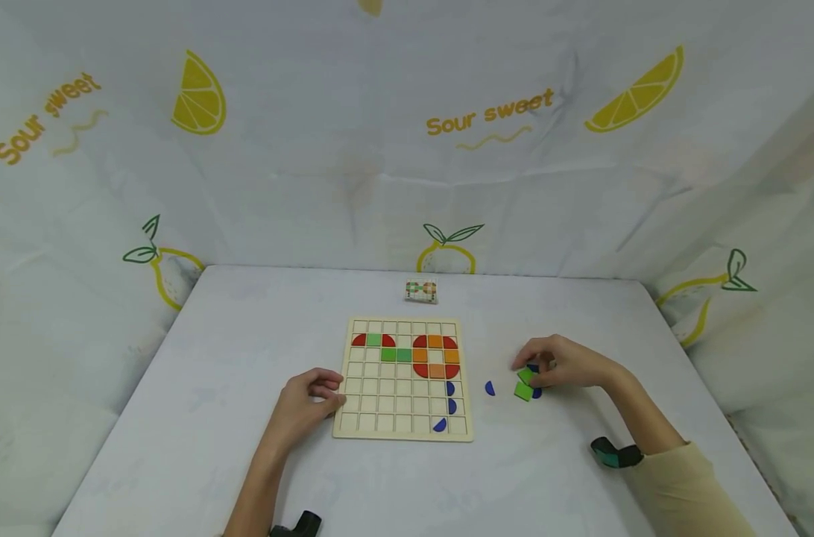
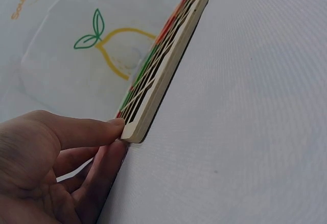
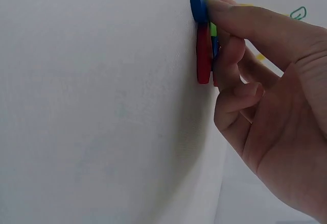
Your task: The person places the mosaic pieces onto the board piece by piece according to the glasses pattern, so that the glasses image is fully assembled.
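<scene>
My left hand point(image 1: 306, 403) holds the left edge of the wooden grid board point(image 1: 376, 437). In the left wrist view its thumb lies on the board's corner, with the other fingers at the edge. Red curved pieces, green squares and orange squares fill some upper cells; blue half-round pieces point(image 1: 452, 406) lie at the lower right. Right of the board, my right hand point(image 1: 568, 362) reaches into a small pile, thumb and finger on a green square tile point(image 1: 525, 375). Another green tile point(image 1: 523, 391) lies beside it. The right wrist view shows a blue piece point(image 3: 198, 2) and a red piece point(image 3: 203, 55) there.
A single blue half-round piece point(image 1: 490, 388) lies between board and pile. Behind the board stands a small pattern card point(image 1: 421, 291) with a coloured design. A lemon-printed white cloth point(image 1: 340, 186) hangs at the back of the white table point(image 1: 246, 313).
</scene>
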### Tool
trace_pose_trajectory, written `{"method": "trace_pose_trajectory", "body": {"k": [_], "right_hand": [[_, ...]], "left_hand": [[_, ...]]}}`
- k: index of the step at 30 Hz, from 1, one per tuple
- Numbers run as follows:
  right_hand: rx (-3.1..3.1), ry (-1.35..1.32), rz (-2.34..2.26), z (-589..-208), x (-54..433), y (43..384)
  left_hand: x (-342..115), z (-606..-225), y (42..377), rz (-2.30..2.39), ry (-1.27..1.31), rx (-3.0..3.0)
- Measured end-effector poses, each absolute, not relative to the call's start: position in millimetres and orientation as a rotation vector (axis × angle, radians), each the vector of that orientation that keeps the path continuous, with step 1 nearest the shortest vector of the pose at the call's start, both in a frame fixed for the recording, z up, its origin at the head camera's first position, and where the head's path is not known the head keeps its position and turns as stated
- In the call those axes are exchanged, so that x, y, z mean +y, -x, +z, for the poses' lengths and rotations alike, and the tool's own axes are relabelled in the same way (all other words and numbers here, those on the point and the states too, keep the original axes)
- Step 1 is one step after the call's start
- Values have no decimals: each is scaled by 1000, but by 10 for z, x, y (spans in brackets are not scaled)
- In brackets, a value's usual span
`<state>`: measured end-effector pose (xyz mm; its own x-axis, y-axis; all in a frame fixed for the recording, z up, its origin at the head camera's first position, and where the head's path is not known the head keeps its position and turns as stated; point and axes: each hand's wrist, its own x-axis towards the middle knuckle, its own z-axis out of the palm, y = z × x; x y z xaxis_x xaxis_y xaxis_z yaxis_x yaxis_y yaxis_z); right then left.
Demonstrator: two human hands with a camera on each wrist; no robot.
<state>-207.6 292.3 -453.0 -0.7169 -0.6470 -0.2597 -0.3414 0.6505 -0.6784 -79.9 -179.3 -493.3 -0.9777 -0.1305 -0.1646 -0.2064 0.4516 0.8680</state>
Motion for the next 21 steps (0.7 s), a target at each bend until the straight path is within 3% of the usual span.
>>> {"method": "trace_pose_trajectory", "body": {"k": [21], "right_hand": [[2432, 794, -911, -4644, 3027, 2095]], "left_hand": [[-1788, -4924, 790, 1577, 320, 2603]]}}
